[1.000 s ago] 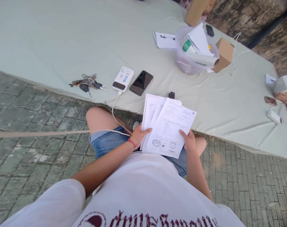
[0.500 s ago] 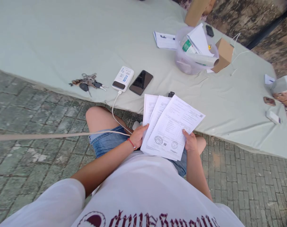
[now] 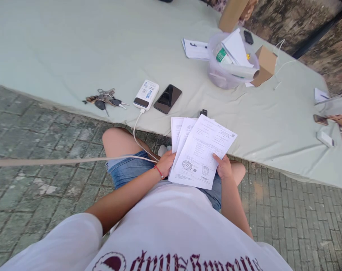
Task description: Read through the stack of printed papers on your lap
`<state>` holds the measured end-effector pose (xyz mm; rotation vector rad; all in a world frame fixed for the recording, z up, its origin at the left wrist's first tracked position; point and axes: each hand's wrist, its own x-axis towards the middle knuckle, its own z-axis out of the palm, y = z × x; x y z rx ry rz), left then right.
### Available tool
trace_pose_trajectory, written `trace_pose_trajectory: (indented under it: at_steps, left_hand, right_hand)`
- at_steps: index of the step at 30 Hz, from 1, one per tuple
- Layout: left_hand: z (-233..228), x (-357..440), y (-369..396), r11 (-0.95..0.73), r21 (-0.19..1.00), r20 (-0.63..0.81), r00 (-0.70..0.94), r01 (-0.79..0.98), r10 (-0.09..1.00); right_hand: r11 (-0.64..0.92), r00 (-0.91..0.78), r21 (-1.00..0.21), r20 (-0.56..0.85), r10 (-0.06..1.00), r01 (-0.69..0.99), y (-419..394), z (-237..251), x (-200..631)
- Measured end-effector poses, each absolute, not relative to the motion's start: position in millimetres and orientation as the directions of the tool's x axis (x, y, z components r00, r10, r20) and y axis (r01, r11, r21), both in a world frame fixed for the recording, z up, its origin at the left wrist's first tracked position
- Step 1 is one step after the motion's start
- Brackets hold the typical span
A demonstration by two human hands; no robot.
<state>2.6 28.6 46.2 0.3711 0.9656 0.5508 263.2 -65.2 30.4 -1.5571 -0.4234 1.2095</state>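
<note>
A: In the head view, where are the printed sheets (image 3: 200, 152)?
B: Centre of the frame, just below the middle, held over the lap. They're fanned: three edges show at the left, and the top sheet, with two round stamps near its lower edge, tilts to the right.

A: And the grip on each side?
B: The left hand (image 3: 165, 162) pinches the lower left corner of the fan, thumb on top. The right hand (image 3: 224, 167) is closed on the top sheet's lower right edge, thumb pressed on the paper.

A: How far along does the sorting look?
B: Early to midway, I'd judge. The sheets are spread apart, yet none has been laid down; all are in hand.

A: What lies around?
B: On the pale cloth (image 3: 75, 49) above: keys (image 3: 104, 99) left of centre, a power bank (image 3: 146, 94) with its cable (image 3: 137, 130) trailing toward the lap, a dark phone (image 3: 167, 98), and at upper right a clear tub (image 3: 230, 69) stuffed with papers.
</note>
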Motion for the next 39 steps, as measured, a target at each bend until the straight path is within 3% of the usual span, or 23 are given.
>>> trace_pose_trajectory:
  at_steps: [6, 12, 20, 23, 27, 32, 36, 39]
  left_hand:
    - [31, 2, 29, 0.745, 0.588, -0.629, 0.402, -0.314, 0.666]
    - [30, 4, 29, 0.698, 0.707, -0.57, 0.489, -0.117, 0.66]
    - [34, -2, 50, 0.57, 0.821, -0.474, 0.54, -0.014, 0.695]
    - [46, -4, 73, 0.441, 0.897, -0.389, 0.501, 0.015, 0.773]
    - [72, 4, 111, 0.244, 0.968, -0.203, 0.399, -0.056, 0.894]
    - [108, 23, 151, 0.056, 0.981, 0.001, 0.296, -0.185, 0.955]
    - [124, 25, 163, -0.054, 0.977, 0.112, 0.28, -0.206, 0.953]
    - [124, 20, 158, -0.065, 0.979, 0.117, 0.277, -0.192, 0.954]
  right_hand:
    - [-0.337, 0.417, -0.877, -0.463, 0.782, -0.343, -62, 31, 255]
    - [-0.37, 0.37, -0.849, -0.504, 0.78, -0.378, -61, 14, 243]
    - [-0.374, 0.329, -0.809, -0.542, 0.773, -0.453, -59, 12, 247]
    - [-0.303, 0.391, -0.872, -0.451, 0.803, -0.384, -43, 37, 249]
    - [-0.079, 0.496, -0.971, -0.184, 0.848, -0.224, -3, 75, 252]
    - [0.168, 0.532, -0.986, 0.133, 0.836, -0.018, 44, 118, 255]
    - [0.22, 0.504, -0.972, 0.234, 0.831, 0.088, 54, 132, 261]
    - [0.174, 0.44, -0.982, 0.188, 0.878, 0.072, 48, 128, 267]
